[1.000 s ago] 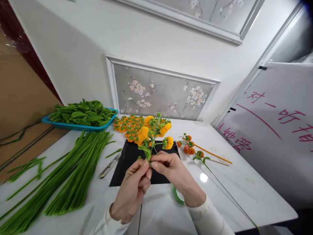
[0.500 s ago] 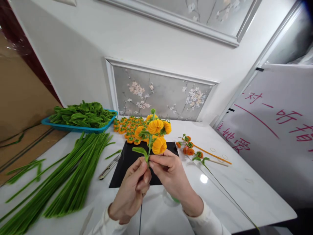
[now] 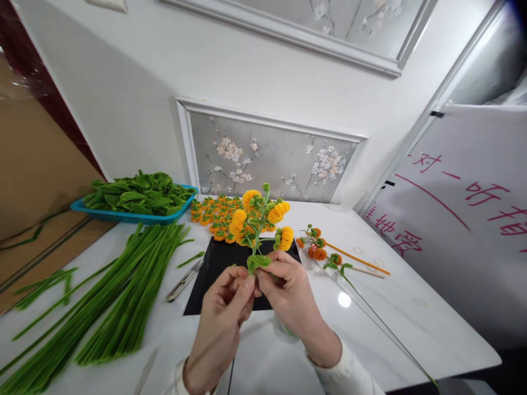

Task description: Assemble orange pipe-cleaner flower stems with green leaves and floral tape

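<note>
A stem of orange-yellow pipe-cleaner flowers (image 3: 239, 221) stands upright between my two hands, with several blooms and a green bud at its tip. My left hand (image 3: 222, 307) pinches the lower stem between thumb and forefinger. From the other side, my right hand (image 3: 290, 291) closes thumb and fingers at the same spot. A curled green fuzzy leaf (image 3: 256, 263) sits just above both sets of fingertips, by my right forefinger. The stem's exact contact points are hidden behind the fingers. Below the flowers lies a black mat (image 3: 224, 260).
Green pipe cleaners (image 3: 135, 296) spread across the left of the table, beside a utility knife (image 3: 183, 282). A blue tray (image 3: 173, 218) holds green leaves. More orange flowers (image 3: 206, 211) cluster behind the mat. A finished-looking orange flower stem (image 3: 362, 299) lies on the right.
The flower stem has turned in my fingers, so the blooms face differently and lean slightly right. The leaf has swung from the left side to the front, above the fingertips.
</note>
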The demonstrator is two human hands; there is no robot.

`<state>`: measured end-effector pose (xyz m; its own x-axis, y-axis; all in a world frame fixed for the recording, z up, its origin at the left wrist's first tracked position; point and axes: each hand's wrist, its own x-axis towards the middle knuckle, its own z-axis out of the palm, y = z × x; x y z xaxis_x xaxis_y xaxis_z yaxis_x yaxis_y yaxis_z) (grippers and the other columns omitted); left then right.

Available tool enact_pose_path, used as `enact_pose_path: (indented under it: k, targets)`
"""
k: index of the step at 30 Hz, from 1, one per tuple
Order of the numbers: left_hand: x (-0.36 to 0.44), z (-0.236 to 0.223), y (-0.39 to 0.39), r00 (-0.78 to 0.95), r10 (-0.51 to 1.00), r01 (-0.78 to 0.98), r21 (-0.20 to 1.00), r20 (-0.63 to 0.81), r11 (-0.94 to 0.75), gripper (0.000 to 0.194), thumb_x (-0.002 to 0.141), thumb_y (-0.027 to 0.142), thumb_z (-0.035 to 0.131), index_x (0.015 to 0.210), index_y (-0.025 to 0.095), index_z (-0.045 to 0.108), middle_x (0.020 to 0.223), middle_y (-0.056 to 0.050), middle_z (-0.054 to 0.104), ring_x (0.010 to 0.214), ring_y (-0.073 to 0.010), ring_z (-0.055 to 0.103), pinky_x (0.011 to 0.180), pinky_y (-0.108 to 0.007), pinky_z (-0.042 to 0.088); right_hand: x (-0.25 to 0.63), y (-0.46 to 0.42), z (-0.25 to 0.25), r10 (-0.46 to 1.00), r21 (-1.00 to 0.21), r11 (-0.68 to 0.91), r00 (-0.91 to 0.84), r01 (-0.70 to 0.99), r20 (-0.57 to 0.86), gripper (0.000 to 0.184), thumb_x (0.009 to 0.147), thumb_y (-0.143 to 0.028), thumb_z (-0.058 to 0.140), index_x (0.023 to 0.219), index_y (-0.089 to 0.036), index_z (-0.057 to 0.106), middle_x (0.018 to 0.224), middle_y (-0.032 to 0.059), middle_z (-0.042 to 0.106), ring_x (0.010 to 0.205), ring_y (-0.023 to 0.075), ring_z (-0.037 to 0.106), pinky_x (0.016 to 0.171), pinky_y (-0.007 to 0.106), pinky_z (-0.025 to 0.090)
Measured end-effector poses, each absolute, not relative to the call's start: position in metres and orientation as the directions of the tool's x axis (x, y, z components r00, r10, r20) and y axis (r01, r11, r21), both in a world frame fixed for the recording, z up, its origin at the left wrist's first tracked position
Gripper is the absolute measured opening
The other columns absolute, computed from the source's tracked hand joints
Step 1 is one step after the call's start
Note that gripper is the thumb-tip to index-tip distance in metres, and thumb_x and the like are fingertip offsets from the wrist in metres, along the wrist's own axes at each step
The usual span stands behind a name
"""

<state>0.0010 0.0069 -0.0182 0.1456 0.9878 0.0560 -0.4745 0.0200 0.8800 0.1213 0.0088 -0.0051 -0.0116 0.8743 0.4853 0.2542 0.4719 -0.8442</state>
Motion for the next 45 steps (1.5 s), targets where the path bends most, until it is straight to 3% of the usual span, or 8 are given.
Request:
enact_pose_path:
  k: [4, 12, 18, 22, 29, 35, 41, 45]
  targets:
    - [0.003, -0.017, 0.009, 0.133, 0.99, -0.456, 0.89, 0.036, 0.028, 0.026, 0.078, 0.037, 0.067, 0.068, 0.015, 0.056, 0.056, 0.004, 0.052, 0.04, -0.0014, 0.025, 0.038, -0.016, 0.017, 0.123, 0.008, -0.004, 0.868, -0.833, 0.476, -0.001, 0.284, 0.496, 0.026, 0.08, -0.009, 0.051, 0.06, -0.018, 0.064, 0.071, 0.0017, 0.052, 0.066, 0.0121, 0.051, 0.056, 0.024, 0.04]
    - [0.001, -0.01, 0.003, 0.174, 0.984, -0.481, 0.869, -0.038, 0.119, 0.035, 0.077, 0.04, 0.067, 0.06, 0.016, 0.049, 0.049, 0.007, 0.045, 0.04, -0.0021, 0.018, 0.038, -0.016, 0.016, 0.125, 0.008, -0.005, 0.899, -0.873, 0.425, -0.004, 0.239, 0.437, 0.019, 0.081, -0.02, 0.057, 0.095, -0.018, 0.07, 0.077, 0.0018, 0.052, 0.059, 0.01, 0.045, 0.05, 0.023, 0.034]
    - [-0.004, -0.003, 0.0, 0.381, 0.917, -0.493, 0.814, -0.117, 0.309, 0.036, 0.073, 0.041, 0.071, 0.059, 0.016, 0.05, 0.04, 0.008, 0.039, 0.037, -0.0019, 0.012, 0.036, -0.016, 0.012, 0.129, 0.007, 0.0, 0.911, -0.937, 0.341, -0.221, -0.073, 0.348, 0.02, 0.084, -0.031, 0.056, 0.073, -0.018, 0.065, 0.073, 0.0007, 0.054, 0.071, 0.0136, 0.048, 0.068, 0.026, 0.042]
    - [-0.006, -0.004, -0.002, 0.491, 0.863, -0.48, 0.79, -0.118, 0.381, 0.037, 0.074, 0.042, 0.07, 0.058, 0.016, 0.05, 0.037, 0.01, 0.03, 0.037, -0.0022, 0.01, 0.036, -0.017, 0.011, 0.13, 0.008, -0.006, 0.926, -0.94, 0.217, -0.25, -0.263, 0.283, 0.022, 0.077, -0.037, 0.065, 0.067, -0.018, 0.06, 0.067, -0.0017, 0.048, 0.061, 0.0103, 0.043, 0.058, 0.023, 0.039]
    - [-0.003, -0.007, -0.006, 0.316, 0.949, -0.436, 0.885, -0.022, 0.166, 0.029, 0.071, 0.04, 0.073, 0.071, 0.016, 0.057, 0.054, 0.005, 0.048, 0.042, -0.0025, 0.023, 0.039, -0.017, 0.018, 0.128, 0.009, -0.013, 0.95, -0.939, 0.26, -0.114, -0.224, 0.29, 0.022, 0.077, -0.036, 0.064, 0.067, -0.019, 0.055, 0.065, -0.0014, 0.049, 0.061, 0.0121, 0.047, 0.058, 0.024, 0.041]
    - [0.003, -0.012, -0.005, 0.085, 0.995, -0.369, 0.929, 0.058, -0.023, 0.022, 0.07, 0.035, 0.074, 0.069, 0.016, 0.062, 0.053, 0.006, 0.046, 0.042, -0.0027, 0.027, 0.039, -0.017, 0.018, 0.12, 0.005, -0.005, 0.918, -0.904, 0.369, -0.064, -0.216, 0.39, 0.02, 0.083, -0.029, 0.055, 0.067, -0.019, 0.049, 0.065, -0.0026, 0.047, 0.06, 0.0109, 0.046, 0.057, 0.023, 0.04]
    - [0.004, -0.006, -0.007, 0.107, 0.99, -0.375, 0.926, 0.091, -0.045, 0.028, 0.074, 0.037, 0.069, 0.062, 0.014, 0.063, 0.054, 0.001, 0.053, 0.041, -0.0023, 0.03, 0.04, -0.018, 0.019, 0.12, 0.002, -0.001, 0.928, -0.922, 0.369, -0.019, -0.116, 0.373, 0.019, 0.082, -0.032, 0.06, 0.07, -0.018, 0.054, 0.067, -0.0018, 0.048, 0.06, 0.0106, 0.045, 0.056, 0.023, 0.039]
    - [0.002, 0.0, -0.011, 0.223, 0.974, -0.451, 0.889, 0.032, 0.074, 0.031, 0.074, 0.04, 0.07, 0.061, 0.014, 0.06, 0.054, 0.002, 0.054, 0.038, -0.0004, 0.024, 0.038, -0.017, 0.016, 0.123, 0.004, 0.002, 0.936, -0.929, 0.32, -0.088, -0.184, 0.34, 0.023, 0.079, -0.038, 0.063, 0.07, -0.018, 0.057, 0.073, 0.0007, 0.054, 0.067, 0.0123, 0.051, 0.063, 0.024, 0.044]
